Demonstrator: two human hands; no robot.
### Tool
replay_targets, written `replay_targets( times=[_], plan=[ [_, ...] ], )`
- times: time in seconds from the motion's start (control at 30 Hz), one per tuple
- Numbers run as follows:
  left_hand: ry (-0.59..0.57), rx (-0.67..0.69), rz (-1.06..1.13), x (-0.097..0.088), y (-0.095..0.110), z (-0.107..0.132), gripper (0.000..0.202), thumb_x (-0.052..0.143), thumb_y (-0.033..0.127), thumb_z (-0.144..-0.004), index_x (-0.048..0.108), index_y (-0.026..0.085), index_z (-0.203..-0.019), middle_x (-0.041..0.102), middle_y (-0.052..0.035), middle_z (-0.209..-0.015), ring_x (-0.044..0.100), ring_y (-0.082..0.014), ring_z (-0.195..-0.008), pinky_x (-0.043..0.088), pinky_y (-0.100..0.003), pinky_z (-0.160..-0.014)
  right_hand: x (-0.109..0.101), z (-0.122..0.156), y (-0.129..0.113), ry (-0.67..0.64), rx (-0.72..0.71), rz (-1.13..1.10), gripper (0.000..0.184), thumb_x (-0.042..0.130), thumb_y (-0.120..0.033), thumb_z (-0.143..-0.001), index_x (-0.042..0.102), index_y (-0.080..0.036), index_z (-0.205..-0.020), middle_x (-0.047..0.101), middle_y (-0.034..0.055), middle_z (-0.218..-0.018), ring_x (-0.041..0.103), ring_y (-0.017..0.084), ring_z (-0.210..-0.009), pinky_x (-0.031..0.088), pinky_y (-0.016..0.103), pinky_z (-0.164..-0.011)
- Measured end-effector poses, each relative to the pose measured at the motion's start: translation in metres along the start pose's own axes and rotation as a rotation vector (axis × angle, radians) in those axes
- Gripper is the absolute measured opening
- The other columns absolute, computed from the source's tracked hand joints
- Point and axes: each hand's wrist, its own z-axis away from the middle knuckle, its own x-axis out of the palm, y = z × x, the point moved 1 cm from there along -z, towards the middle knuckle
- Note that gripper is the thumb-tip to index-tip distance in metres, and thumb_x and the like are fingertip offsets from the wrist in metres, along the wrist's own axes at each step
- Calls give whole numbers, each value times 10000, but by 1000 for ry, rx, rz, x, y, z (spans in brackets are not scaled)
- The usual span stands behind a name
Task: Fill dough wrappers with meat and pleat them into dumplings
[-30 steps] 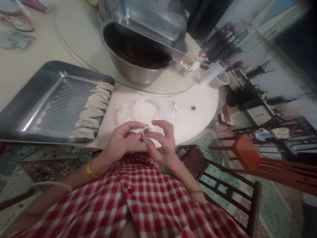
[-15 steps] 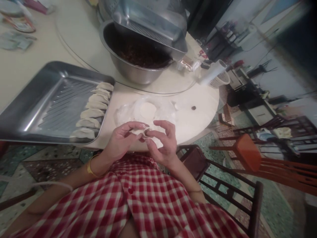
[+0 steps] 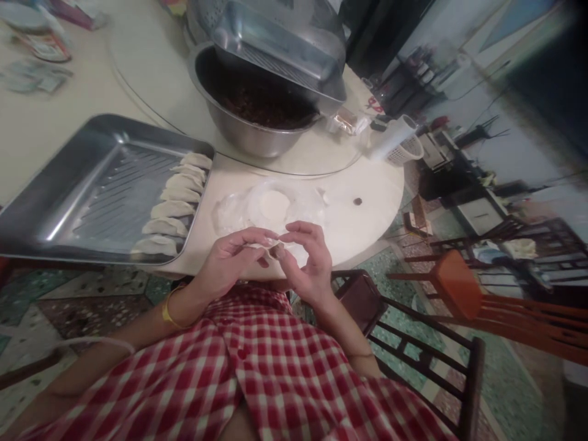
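Between my two hands is a dumpling (image 3: pixel 274 250), its pale wrapper folded around brown filling that still shows at the right end. My left hand (image 3: pixel 232 254) pinches the left side of it with thumb and fingers. At the other end, my right hand (image 3: pixel 309 257) has its thumb and fingertips closed on the wrapper's edge. Just beyond my hands, a stack of round white wrappers (image 3: pixel 274 205) lies on a clear plastic bag (image 3: pixel 232 211). To the left, a metal tray (image 3: pixel 103 184) holds a row of several folded dumplings (image 3: pixel 172 209) along its right side.
Behind the wrappers stands a large metal bowl (image 3: pixel 257 138) of dark filling, with another metal tray (image 3: pixel 280 52) leaning over it. A white basket (image 3: pixel 407 150) sits at the table's right edge. A dark chair (image 3: pixel 422 343) stands close on my right.
My right hand's thumb and fingers have closed in on the dumpling's right end, and the filling shows more there. My left hand keeps its pinch. The view has shifted slightly.
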Motion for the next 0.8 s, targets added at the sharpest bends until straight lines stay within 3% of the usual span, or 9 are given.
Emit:
replay_targets(
  times=[0.13,0.3,0.57,0.8],
  plan=[
    [-40,-15,-44,-3,-6,2,82,684,274,-796,727,216,-834,689,-65,-1098,649,-177,-860,549,-249,-621,0,1,0,-26,78,-3,95,595,-221,-846,644,-225,-928,627,57,-1006,599,192,-1002,518,397,-867],
    [-24,-53,-28,-5,-8,6,150,688,239,-798,655,220,-944,678,-45,-1112,649,-137,-783,555,-245,-653,1,-1,0,-24,120,-38,55,583,-221,-849,634,-222,-869,632,50,-991,597,185,-986,511,386,-864],
    [-46,21,-87,-3,-4,7,82,682,229,-793,613,198,-824,650,-53,-1128,639,-153,-851,563,-240,-662,8,-5,-2,-119,233,-173,46,568,-225,-846,598,-218,-811,622,41,-1010,596,172,-1013,516,368,-883],
    [-20,75,-53,-7,-8,4,90,668,233,-815,600,201,-863,668,-40,-1039,620,-131,-765,524,-220,-595,6,-7,-6,-139,57,-122,88,558,-196,-850,640,-227,-855,616,48,-1049,575,184,-1042,503,407,-922]
  ],
)
